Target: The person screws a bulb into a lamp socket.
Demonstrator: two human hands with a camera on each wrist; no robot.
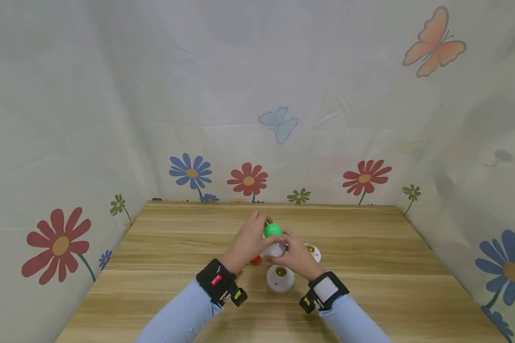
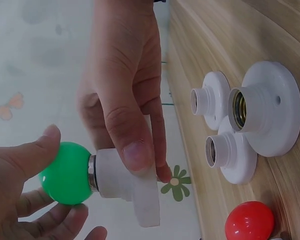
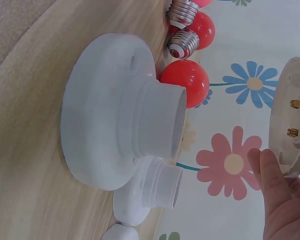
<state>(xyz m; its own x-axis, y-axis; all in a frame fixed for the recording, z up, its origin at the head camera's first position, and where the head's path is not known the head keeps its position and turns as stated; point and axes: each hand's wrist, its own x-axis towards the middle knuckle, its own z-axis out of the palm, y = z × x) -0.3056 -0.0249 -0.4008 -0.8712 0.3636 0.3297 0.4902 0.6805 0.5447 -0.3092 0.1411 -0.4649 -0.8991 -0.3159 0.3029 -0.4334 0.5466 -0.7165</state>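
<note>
My left hand (image 1: 247, 242) grasps the green bulb (image 2: 65, 173) round its globe while my right hand (image 1: 299, 258) grips the white lamp holder (image 2: 111, 172) by its base, likely so the two line up with fingers clear of the join. I hold both above the tabletop (image 1: 163, 290), where three other holders (image 2: 276, 112) sit mouth up on wide bases, probably for steadiness, near red bulbs (image 3: 187, 82).

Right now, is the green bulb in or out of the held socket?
Partly in: between the green bulb and white socket, only a strip of metal base shows. Tightness: cannot tell.
</note>
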